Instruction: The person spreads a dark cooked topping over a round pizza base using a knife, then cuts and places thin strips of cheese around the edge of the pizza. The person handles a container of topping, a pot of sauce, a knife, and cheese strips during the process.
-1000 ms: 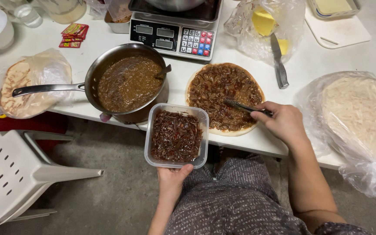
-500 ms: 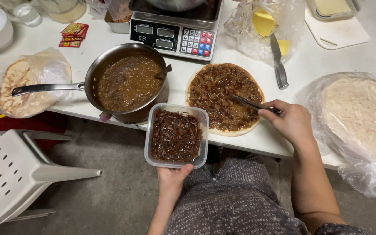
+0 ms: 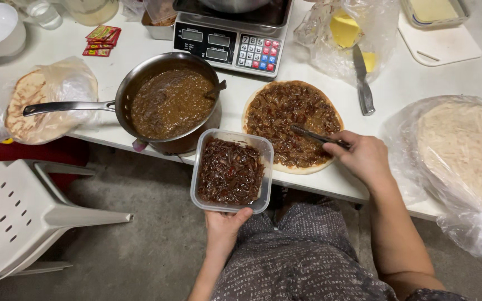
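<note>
My left hand (image 3: 222, 228) holds a clear square plastic container (image 3: 231, 170) of dark chopped filling from underneath, out past the table's front edge. My right hand (image 3: 362, 158) grips a dark metal utensil (image 3: 314, 135) whose tip lies on a round flatbread (image 3: 291, 124) covered with brown filling. The flatbread lies on the white table (image 3: 397, 89), just right of the container.
A steel saucepan (image 3: 167, 103) of brown sauce with a long handle stands left of the flatbread. Behind are a digital scale (image 3: 230, 42), a knife (image 3: 364, 89) and bagged yellow blocks (image 3: 344, 30). Bagged flatbreads (image 3: 464, 150) lie right, another bag (image 3: 34, 106) left. A white plastic chair (image 3: 23, 217) stands below.
My right hand has shifted the utensil a little up and to the right across the flatbread's filling. The container and my left hand have stayed put.
</note>
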The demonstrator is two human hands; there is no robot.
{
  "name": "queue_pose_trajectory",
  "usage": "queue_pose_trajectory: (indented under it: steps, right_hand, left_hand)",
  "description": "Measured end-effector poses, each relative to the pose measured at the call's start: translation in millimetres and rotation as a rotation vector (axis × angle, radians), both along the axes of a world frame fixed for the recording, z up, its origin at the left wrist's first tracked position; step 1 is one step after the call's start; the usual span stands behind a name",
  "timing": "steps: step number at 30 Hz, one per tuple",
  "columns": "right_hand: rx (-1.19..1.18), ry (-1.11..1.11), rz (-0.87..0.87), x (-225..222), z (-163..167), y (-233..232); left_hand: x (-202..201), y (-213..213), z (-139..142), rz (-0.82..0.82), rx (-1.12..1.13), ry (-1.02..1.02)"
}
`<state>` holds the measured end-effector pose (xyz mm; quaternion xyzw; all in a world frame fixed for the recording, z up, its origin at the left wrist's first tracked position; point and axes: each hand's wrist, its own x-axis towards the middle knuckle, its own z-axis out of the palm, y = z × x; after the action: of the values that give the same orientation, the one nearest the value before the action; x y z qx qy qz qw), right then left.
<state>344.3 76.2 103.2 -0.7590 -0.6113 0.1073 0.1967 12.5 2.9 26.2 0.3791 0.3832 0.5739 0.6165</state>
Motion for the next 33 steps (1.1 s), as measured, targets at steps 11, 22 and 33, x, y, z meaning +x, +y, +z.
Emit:
queue_pose_trajectory:
  steps: [11,22,33]
  right_hand:
    - [-0.049,-0.012,-0.025,-6.4,-1.1,-1.3]
    - [-0.055,0.069,-0.095,0.6,9.4,-11.8]
    - [0.083,0.084,0.484,-51.2,73.9,-49.0]
  left_hand:
    - [0.7,-0.8,0.4,0.029,0.006,0.026]
    - [0.6,-0.3,3.9,0.008,0.022,-0.014]
    - [6.3,-2.5,19.6,0.024,0.023,0.189]
